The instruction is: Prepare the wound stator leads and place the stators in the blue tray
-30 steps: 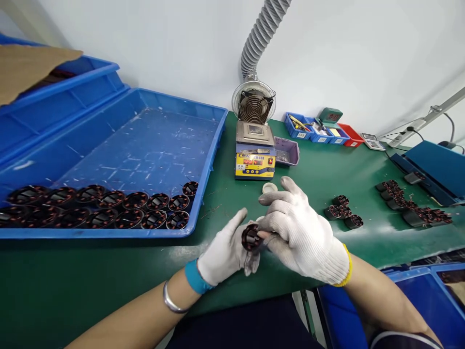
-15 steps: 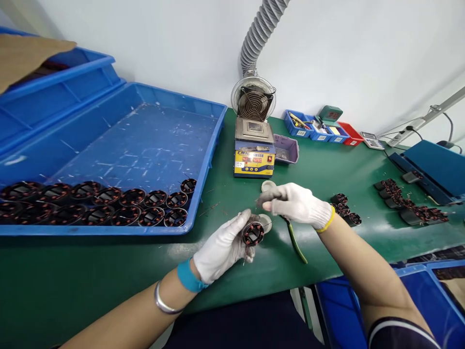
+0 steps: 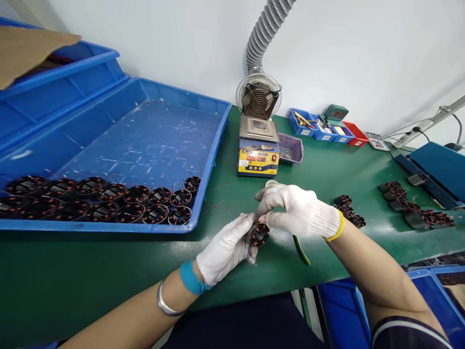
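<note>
My gloved left hand (image 3: 225, 252) is wrapped round a small motor stator (image 3: 259, 236). Its round open end, with a black core and copper windings, faces me. At the stator's upper edge, my gloved right hand (image 3: 296, 209) bends over with thumb and fingertips drawn together. Whatever lies between those fingertips is too small or hidden to make out. Below the right hand, one green handle of a pair of pliers (image 3: 302, 252) lies on the table; the rest is covered. The pale round dishes under my hands are now mostly hidden.
Left, a large blue tray (image 3: 214, 160) holds rows of stators. Behind my hands stands a solder pot (image 3: 258, 162) with a fan and exhaust hose (image 3: 269, 29). More stators (image 3: 348, 208) sit on the green table at right. Small parts bins (image 3: 303, 127) line the wall.
My right hand has come down and closer to the stator, its fingers now at the stator's top edge. The stator stays in my left hand. The view has shifted slightly.
</note>
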Demonstrator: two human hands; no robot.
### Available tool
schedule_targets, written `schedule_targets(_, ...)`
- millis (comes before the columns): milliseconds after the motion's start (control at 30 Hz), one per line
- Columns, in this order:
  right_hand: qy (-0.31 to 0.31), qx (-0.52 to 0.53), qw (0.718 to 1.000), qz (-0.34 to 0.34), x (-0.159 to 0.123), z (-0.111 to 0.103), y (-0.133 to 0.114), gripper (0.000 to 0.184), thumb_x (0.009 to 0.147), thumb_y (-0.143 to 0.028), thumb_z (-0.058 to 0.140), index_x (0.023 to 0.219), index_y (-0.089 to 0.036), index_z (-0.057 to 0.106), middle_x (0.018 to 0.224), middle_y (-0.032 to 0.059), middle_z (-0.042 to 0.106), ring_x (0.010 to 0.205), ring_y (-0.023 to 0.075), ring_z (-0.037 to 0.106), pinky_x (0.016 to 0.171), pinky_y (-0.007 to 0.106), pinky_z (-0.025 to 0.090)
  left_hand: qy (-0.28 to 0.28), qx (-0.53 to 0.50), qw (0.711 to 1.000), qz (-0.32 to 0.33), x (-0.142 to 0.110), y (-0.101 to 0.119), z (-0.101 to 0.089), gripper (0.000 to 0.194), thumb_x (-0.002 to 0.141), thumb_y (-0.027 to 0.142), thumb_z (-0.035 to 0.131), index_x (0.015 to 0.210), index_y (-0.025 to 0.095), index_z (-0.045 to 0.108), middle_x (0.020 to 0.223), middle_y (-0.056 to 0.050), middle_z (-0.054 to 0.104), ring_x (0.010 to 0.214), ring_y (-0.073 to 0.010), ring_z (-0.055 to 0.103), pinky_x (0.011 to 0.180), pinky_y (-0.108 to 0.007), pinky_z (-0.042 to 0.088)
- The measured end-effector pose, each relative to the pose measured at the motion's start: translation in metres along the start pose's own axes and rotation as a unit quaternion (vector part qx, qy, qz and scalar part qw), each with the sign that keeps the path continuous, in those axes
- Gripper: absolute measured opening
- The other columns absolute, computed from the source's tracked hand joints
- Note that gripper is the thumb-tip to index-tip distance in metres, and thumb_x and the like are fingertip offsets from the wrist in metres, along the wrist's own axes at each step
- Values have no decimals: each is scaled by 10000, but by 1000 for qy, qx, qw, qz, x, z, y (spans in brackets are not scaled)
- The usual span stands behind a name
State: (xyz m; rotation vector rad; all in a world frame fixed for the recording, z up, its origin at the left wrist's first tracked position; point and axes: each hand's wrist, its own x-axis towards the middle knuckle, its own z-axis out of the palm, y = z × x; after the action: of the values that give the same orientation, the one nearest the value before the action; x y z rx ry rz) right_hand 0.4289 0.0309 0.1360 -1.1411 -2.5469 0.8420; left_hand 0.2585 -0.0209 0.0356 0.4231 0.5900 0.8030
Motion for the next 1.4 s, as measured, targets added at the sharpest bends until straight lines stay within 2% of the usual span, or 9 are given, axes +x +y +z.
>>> schedule_targets(133,85,-120,986,-78,-3,6,-15,106,830,-199,580,795,-189,679,885,67,690,1125,266,597,1048,485,384,97,-149,982,62,4,14,-2,190,837,201,608,672,175,517,707,-9,632,737,-180,675,755,-365,595)
schedule_targets(233,115,-155,976,-103,-5,9,-26,94,823,-210,563,793,-201,651,897,66,679,1136,276,587,1116,538,303,168,-150,967,119,11,19,-7,359,854,236,589,542,187,420,503,36,513,552,-104,607,634,-226,558)
schedule_targets(467,137,-100,982,-84,-8,17,-15,90,812,-201,572,794,-203,660,862,58,682,1104,253,608,1067,500,377,-23,17,994,-103,4,11,0,574,902,614,408,670,134,620,505,-80,611,263,-121,436,267,-224,284)
schedule_targets(733,195,13,975,106,-12,39,-2,84,760,-234,652,809,-242,720,1121,60,680,1174,279,566,936,476,482,56,51,997,-21,5,5,2,549,915,608,411,762,131,635,512,-60,611,286,-85,418,309,-192,313)
schedule_targets(1000,231,-39,972,33,-5,42,-1,92,805,-236,611,761,-211,687,927,73,698,1098,274,602,958,483,473,28,-21,999,-9,0,11,3,328,930,419,493,907,140,662,704,-61,670,425,-110,542,373,-211,418)
schedule_targets(1067,244,-55,968,-16,-5,40,-6,88,806,-213,588,747,-201,652,886,75,689,1065,265,623,1006,499,441,44,-112,992,43,2,18,-2,166,888,269,534,831,163,647,755,-43,667,640,-162,653,534,-261,540)
schedule_targets(1167,236,-43,968,-72,-5,33,-21,68,807,-187,571,756,-207,612,862,63,679,1073,257,624,1029,496,427,123,-180,965,145,8,25,-11,270,836,188,561,571,183,510,554,9,547,683,-152,658,666,-263,574)
schedule_targets(1300,208,-28,974,-84,-6,23,-33,82,806,-171,571,741,-210,601,857,67,672,1109,267,603,977,468,465,75,-87,992,52,11,21,-10,177,862,344,594,789,190,643,582,2,597,530,-159,619,470,-257,524)
schedule_targets(1400,211,-27,974,-77,-8,21,-28,96,801,-164,574,718,-206,597,838,66,672,1082,265,609,956,463,472,-4,-31,999,-22,5,15,-5,378,874,497,565,923,137,669,615,-56,643,440,-185,590,354,-266,450)
